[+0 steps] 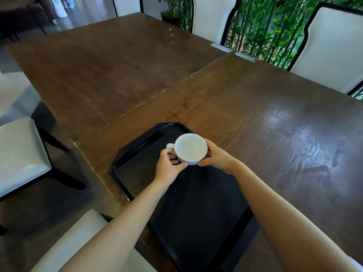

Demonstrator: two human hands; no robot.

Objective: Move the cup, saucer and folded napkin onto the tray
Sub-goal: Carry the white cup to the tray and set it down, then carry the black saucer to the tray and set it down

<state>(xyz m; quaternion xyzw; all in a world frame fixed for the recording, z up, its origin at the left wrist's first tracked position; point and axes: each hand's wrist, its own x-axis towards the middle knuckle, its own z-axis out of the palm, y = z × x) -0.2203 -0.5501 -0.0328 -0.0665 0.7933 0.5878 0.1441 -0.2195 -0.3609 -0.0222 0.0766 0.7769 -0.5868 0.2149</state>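
A white empty cup (190, 149) is held over the far end of the black tray (137, 173), its handle pointing left. My left hand (169, 168) grips it at the handle side, thumb along the lower wall. My right hand (215, 156) clasps the opposite side. Whether the cup's base touches the tray cannot be told. No saucer or folded napkin is in view. The tray lies on the dark wooden table (255, 118), near its front left corner, and its floor is bare apart from my arms crossing over it.
White-cushioned chairs stand at the left (19, 156), at the near edge (82, 238) and behind the table (332, 48). Green bamboo plants (261, 28) rise beyond the far edge. A seam (157, 93) runs diagonally between two tabletops.
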